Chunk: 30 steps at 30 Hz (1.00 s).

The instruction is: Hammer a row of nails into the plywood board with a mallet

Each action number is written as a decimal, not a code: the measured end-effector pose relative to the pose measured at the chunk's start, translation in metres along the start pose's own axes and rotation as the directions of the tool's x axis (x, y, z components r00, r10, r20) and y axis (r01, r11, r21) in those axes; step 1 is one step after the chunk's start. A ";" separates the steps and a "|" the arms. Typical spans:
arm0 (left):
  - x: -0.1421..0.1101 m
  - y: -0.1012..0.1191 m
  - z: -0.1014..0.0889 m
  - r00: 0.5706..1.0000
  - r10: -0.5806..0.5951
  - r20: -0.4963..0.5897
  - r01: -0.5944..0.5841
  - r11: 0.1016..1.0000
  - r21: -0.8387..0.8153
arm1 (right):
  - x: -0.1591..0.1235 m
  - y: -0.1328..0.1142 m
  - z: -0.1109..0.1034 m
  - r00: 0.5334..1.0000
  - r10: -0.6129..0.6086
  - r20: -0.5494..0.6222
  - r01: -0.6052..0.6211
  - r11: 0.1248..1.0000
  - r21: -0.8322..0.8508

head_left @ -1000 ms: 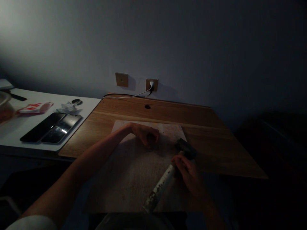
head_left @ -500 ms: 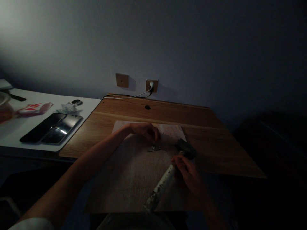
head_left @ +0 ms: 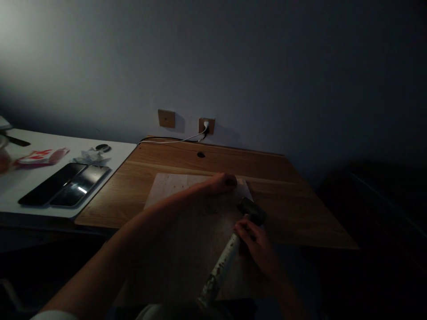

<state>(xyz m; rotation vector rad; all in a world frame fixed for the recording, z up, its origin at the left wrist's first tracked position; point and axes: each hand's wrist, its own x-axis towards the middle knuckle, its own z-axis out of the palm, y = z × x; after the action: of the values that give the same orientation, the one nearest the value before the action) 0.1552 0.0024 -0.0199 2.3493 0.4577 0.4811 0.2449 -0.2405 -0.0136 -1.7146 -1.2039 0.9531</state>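
My right hand (head_left: 255, 242) is wrapped round the hammer (head_left: 225, 260) high on its worn, pale handle, just below the dark head. The hammer lies slanted over the board, its head away from me and its handle end towards me. Near the far right corner of the pale wooden board (head_left: 187, 235) is my left hand (head_left: 224, 182), with thumb and fingertips pinched together. What they hold, if anything, is too small and dark to make out. Several small metal pieces (head_left: 215, 211), perhaps nails, lie in shadow in the middle of the board, left of the hammer head.
Under the board is a brown wooden tabletop (head_left: 283, 195) with a cable hole (head_left: 200, 154). A white table (head_left: 116, 151) on the left bears two phones (head_left: 80, 186), crumpled plastic (head_left: 90, 155) and a red-and-white packet (head_left: 43, 156). Cables run to a wall socket (head_left: 207, 126).
My left hand has moved right and away from the small metal pieces, towards the board's far right corner. My right hand still holds the hammer. The view has shifted slightly.
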 end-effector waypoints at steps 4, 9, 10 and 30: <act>-0.005 -0.005 0.004 0.998 0.061 0.013 -0.062 0.996 0.061 | 0.001 0.002 0.000 1.000 -0.001 -0.012 0.001 1.000 -0.002; -0.010 -0.007 0.004 0.990 0.133 0.043 -0.137 0.986 0.100 | 0.001 0.002 -0.001 1.000 0.011 0.000 -0.011 1.000 0.016; -0.010 -0.006 0.003 0.991 0.132 0.037 -0.135 0.986 0.094 | 0.000 0.002 -0.001 1.000 0.008 -0.001 -0.008 1.000 0.005; -0.025 0.003 -0.004 0.985 0.170 0.019 -0.158 0.858 0.489 | 0.000 0.000 -0.001 0.999 -0.044 -0.016 0.042 0.997 -0.066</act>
<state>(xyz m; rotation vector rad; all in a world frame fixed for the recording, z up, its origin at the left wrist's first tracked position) 0.1322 -0.0085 -0.0198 2.8953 0.4288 0.5197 0.2459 -0.2407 -0.0130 -1.7372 -1.2682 0.8806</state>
